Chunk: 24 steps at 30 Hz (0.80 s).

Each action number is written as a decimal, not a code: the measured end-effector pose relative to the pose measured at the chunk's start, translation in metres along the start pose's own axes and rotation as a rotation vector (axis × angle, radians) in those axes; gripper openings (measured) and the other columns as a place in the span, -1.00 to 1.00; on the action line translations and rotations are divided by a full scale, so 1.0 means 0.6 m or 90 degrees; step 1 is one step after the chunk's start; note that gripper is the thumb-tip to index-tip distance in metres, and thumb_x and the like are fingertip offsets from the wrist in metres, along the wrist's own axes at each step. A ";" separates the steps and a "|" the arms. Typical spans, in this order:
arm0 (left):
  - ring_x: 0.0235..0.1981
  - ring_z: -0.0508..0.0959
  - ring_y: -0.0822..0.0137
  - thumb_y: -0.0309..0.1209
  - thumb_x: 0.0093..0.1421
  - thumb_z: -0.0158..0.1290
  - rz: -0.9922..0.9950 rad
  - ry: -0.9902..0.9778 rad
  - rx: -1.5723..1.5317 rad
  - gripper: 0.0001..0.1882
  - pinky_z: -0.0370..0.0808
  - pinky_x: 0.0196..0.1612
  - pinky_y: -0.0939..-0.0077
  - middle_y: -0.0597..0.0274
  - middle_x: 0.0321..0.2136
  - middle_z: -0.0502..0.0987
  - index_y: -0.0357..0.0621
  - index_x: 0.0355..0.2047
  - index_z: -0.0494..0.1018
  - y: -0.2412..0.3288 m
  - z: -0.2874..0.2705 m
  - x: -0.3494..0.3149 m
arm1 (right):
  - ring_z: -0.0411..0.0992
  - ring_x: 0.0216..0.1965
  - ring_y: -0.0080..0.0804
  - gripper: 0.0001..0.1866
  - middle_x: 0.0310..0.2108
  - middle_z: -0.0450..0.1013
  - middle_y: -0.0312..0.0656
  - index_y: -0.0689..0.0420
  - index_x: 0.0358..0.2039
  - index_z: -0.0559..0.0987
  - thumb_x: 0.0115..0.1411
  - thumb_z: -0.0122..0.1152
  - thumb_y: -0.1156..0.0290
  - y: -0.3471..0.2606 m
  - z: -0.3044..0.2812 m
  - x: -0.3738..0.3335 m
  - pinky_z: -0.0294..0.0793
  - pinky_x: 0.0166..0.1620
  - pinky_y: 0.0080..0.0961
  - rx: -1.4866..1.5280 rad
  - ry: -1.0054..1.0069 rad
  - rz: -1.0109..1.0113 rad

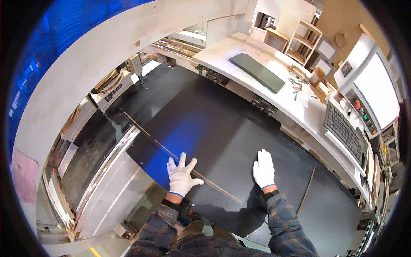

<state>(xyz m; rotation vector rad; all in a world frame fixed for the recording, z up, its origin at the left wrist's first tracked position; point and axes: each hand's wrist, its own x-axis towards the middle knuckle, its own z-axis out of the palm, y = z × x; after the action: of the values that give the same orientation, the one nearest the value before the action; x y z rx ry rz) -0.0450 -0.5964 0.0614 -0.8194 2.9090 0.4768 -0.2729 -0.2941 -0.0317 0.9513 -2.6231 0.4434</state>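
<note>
My left hand [181,175], in a white glove with a blue cuff, has its fingers spread over a long, thin brown strip [218,189] on the dark, shiny work surface [214,124]. The strip runs slantwise from far left to near middle; whether my fingers press on it I cannot tell. Gloved the same way, my right hand [263,168] lies palm down further right, its fingers stretched out and close together. Nothing shows in either hand. A blue glow reflects off the surface just beyond my left hand.
At left stands a machine with a metal rail [107,167] and a white curved housing [55,73]. A white bench [257,53] along the far right holds dark green panels [257,73], small tools, a keyboard [343,128] and a monitor [379,85]. Another thin strip [306,190] lies right.
</note>
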 end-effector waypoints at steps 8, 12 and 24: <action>0.39 0.09 -0.55 0.08 -0.33 0.52 -0.001 0.059 -0.081 -0.04 -0.07 0.50 -0.26 0.03 0.44 0.24 0.32 0.21 0.56 -0.031 0.007 0.015 | 0.23 0.39 0.11 -0.44 0.35 0.32 0.09 0.22 0.28 0.45 0.25 0.19 0.45 -0.018 0.013 0.011 0.19 0.44 -0.06 0.052 0.017 -0.003; 0.38 0.08 -0.56 0.00 -0.36 0.53 -0.003 0.078 -0.104 -0.05 -0.03 0.49 -0.27 0.04 0.44 0.25 0.30 0.19 0.57 -0.073 -0.009 0.044 | 0.22 0.40 0.14 -0.43 0.36 0.31 0.09 0.23 0.29 0.43 0.25 0.19 0.46 -0.050 0.041 0.045 0.17 0.44 -0.05 0.062 0.016 -0.003; 0.32 0.17 -0.52 0.06 -0.40 0.53 0.059 0.157 -0.094 -0.03 0.10 0.42 -0.31 0.08 0.39 0.31 0.31 0.17 0.59 -0.128 -0.013 0.071 | 0.24 0.38 0.14 -0.44 0.34 0.32 0.13 0.23 0.28 0.43 0.28 0.21 0.40 -0.067 0.055 0.076 0.21 0.42 -0.06 0.024 0.006 -0.040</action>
<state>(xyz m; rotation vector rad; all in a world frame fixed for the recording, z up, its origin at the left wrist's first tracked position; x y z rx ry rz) -0.0414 -0.6819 0.0407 -0.8166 3.1813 0.6487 -0.2859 -0.3618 -0.0360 1.0383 -2.5767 0.4824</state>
